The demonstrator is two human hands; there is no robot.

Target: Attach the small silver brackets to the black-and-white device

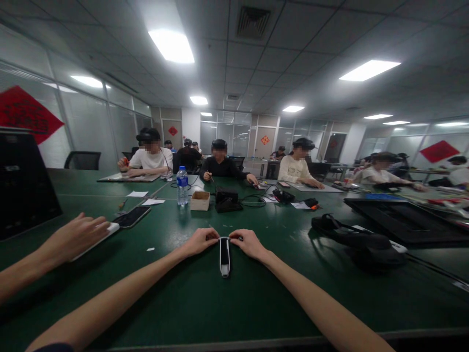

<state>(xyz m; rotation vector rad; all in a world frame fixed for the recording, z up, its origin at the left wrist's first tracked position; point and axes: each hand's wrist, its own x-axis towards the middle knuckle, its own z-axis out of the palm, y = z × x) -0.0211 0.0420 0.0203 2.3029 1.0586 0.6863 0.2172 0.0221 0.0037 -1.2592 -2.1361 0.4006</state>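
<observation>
A slim white-framed device (224, 258) with a dark inner face lies on the green table in front of me, its narrow end pointing toward me. At its far left corner, the fingers of my left hand (201, 241) are pinched together. My right hand (251, 243) closes its fingertips at the far right corner in the same way. What exactly lies between the fingertips is too small to make out, though both hands touch the device's far end.
Another person's hand (82, 233) rests on a white object at left, near a dark phone (135, 216). Beyond stand a water bottle (182, 187) and an open cardboard box (200, 201). A black headset (361, 243) and a black tray (406, 222) lie right. Several people sit across.
</observation>
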